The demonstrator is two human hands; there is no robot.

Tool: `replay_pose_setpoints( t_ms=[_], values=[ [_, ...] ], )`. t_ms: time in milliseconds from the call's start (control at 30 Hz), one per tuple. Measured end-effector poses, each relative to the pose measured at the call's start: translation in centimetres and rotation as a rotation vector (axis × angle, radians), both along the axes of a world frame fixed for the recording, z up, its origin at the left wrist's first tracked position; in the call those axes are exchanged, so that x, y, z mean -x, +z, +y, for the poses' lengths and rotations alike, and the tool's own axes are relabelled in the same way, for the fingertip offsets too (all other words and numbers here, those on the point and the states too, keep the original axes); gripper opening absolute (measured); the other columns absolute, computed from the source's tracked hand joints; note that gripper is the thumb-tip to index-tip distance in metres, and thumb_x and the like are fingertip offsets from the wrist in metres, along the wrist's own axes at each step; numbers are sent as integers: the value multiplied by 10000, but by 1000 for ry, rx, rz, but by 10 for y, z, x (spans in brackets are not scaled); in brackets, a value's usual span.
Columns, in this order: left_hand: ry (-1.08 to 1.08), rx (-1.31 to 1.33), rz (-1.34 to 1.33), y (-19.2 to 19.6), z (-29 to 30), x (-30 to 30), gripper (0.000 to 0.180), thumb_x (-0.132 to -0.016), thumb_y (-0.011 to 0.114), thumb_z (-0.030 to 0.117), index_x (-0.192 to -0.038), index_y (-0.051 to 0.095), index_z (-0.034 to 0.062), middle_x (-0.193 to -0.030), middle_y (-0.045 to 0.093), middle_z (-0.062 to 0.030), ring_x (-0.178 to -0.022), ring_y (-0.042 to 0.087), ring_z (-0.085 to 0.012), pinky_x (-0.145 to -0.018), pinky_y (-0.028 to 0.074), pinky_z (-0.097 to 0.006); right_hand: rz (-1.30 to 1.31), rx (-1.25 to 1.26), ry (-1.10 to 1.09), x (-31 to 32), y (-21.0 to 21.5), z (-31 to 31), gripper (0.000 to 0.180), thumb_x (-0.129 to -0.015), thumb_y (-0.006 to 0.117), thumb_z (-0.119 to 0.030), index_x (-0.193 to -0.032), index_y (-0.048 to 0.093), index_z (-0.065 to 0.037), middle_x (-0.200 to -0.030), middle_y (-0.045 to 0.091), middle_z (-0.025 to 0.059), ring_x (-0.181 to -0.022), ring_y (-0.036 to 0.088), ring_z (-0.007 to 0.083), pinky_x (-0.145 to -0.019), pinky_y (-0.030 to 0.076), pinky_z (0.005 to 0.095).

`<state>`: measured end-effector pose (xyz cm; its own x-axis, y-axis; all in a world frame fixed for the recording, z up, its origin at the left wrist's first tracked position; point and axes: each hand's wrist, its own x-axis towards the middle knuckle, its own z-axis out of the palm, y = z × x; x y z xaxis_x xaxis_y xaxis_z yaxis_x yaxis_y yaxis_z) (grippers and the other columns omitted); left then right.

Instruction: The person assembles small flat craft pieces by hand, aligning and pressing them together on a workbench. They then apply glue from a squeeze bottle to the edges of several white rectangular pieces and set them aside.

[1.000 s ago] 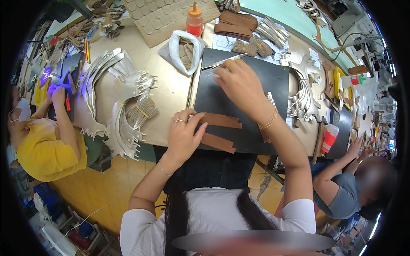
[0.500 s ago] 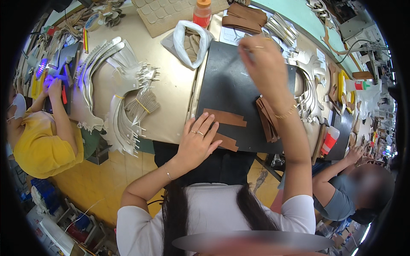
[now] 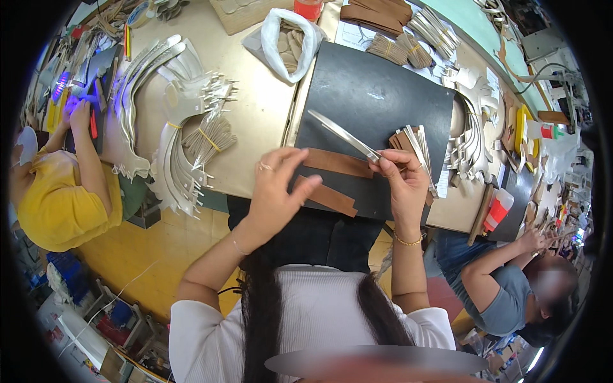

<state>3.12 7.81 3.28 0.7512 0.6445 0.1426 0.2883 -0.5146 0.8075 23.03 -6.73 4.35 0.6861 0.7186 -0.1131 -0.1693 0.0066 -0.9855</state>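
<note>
My right hand point(image 3: 407, 188) pinches one end of a thin pale strip point(image 3: 341, 134), whose other end points up and left over the black board point(image 3: 383, 80). Whether it is a single strip or a few together, I cannot tell. With fingers apart, my left hand point(image 3: 271, 191) hovers at the board's left edge, close to the left ends of two brown leather strips. The upper brown strip point(image 3: 338, 164) lies nearly level; the lower brown strip point(image 3: 329, 199) slants down to the right. Beside my right hand, pale strips point(image 3: 419, 150) rest on a stack of brown strips point(image 3: 401, 142).
A white-rimmed bag of beige pieces point(image 3: 290, 51) stands beyond the board. Bundled pale parts point(image 3: 175, 150) lie left, curved pale pieces point(image 3: 476, 121) right. Brown leather point(image 3: 377, 14) and tied bundles point(image 3: 402, 50) sit at the back. People work on both sides; a red-and-white bottle point(image 3: 498, 209) lies right.
My right hand has come down from the far side of the board and now holds a pale strip. My left hand has lifted off the brown strips. Pale strips now lie on the brown stack.
</note>
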Motion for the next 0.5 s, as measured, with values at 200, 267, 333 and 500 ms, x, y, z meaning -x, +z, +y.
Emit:
replay_pose_setpoints(
  t_ms=[200, 267, 333, 500],
  values=[
    [97, 1290, -488, 8, 49, -35, 268, -975, 658, 149, -1165, 623, -37, -951, 645, -75, -739, 621, -103, -630, 510, -216, -221, -43, 64, 1, 15, -1, 97, -936, 644, 41, -1029, 669, 52, -1055, 679, 121, -911, 702, 175, -803, 567, 262],
    [92, 1222, -415, 10, 56, -41, 211, -961, 672, 122, -1111, 645, -24, -849, 667, -69, -654, 624, -100, -537, 502, -215, -228, -33, 53, 1, 19, -3, 98, -940, 637, 43, -1032, 668, 53, -1047, 682, 128, -912, 709, 182, -808, 573, 264],
    [60, 1147, -373, 13, 61, -43, 190, -969, 660, 118, -1107, 651, -12, -820, 673, -56, -637, 626, -102, -533, 508, -216, -170, -16, 7, 1, 23, -7, 102, -946, 633, 37, -1041, 665, 52, -1030, 692, 138, -912, 718, 190, -816, 580, 268],
    [94, 1046, -491, 17, 77, -51, 185, -938, 695, 95, -1067, 659, -32, -816, 678, -77, -631, 633, -117, -546, 509, -223, -5, 57, -211, -13, 34, -19, 127, -956, 640, 4, -1074, 641, 51, -973, 715, 144, -907, 729, 188, -815, 598, 261]
  ],
)
